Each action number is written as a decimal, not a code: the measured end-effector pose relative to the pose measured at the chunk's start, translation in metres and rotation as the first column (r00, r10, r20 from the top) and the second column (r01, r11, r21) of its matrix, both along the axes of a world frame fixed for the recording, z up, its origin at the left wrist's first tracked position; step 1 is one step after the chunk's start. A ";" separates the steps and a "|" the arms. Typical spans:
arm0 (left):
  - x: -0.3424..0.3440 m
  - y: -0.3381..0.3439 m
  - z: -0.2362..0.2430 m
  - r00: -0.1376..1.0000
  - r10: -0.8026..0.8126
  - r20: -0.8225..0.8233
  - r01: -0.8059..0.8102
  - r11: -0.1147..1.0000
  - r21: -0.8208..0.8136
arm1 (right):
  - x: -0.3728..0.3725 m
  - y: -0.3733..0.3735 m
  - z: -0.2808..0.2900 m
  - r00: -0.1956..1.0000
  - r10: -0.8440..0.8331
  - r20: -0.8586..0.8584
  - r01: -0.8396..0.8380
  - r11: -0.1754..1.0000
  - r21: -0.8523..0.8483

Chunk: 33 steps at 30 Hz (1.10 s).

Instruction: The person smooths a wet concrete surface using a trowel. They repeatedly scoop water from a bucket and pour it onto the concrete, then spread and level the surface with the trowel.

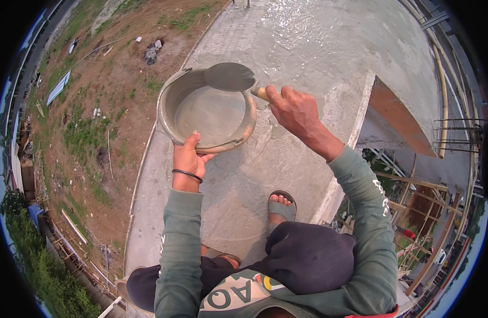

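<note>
My left hand (190, 159) grips the near rim of a round bucket (168, 106), thumb over the edge and fingers underneath. The bucket is tilted toward me, with grey wet cement (209, 114) lying in its bottom. My right hand (297, 111) is closed around the wooden handle of a trowel (229, 77). Its rounded, cement-coated blade lies over the bucket's far right rim. Under the bucket spreads a wet grey concrete slab (238, 191), smeared with thin cement.
I squat on the slab, a sandalled foot (282, 205) in front. The slab's left edge (143, 164) drops to bare ground with grass far below. To the right, a concrete-edged opening (355, 122) shows wooden scaffolding (418, 212) beneath. Bamboo poles (443, 100) and rebar (458, 130) line the far right.
</note>
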State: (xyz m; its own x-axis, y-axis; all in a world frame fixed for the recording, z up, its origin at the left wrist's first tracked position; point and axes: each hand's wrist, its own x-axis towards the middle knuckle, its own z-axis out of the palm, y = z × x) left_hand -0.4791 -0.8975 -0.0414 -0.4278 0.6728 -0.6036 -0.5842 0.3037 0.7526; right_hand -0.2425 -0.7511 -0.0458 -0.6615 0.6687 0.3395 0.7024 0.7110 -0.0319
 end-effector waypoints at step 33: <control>0.043 -0.006 0.001 0.986 -0.119 -0.121 0.114 0.992 -0.047 | 0.093 -0.012 0.029 0.957 -0.273 -0.100 0.186 0.840 -0.511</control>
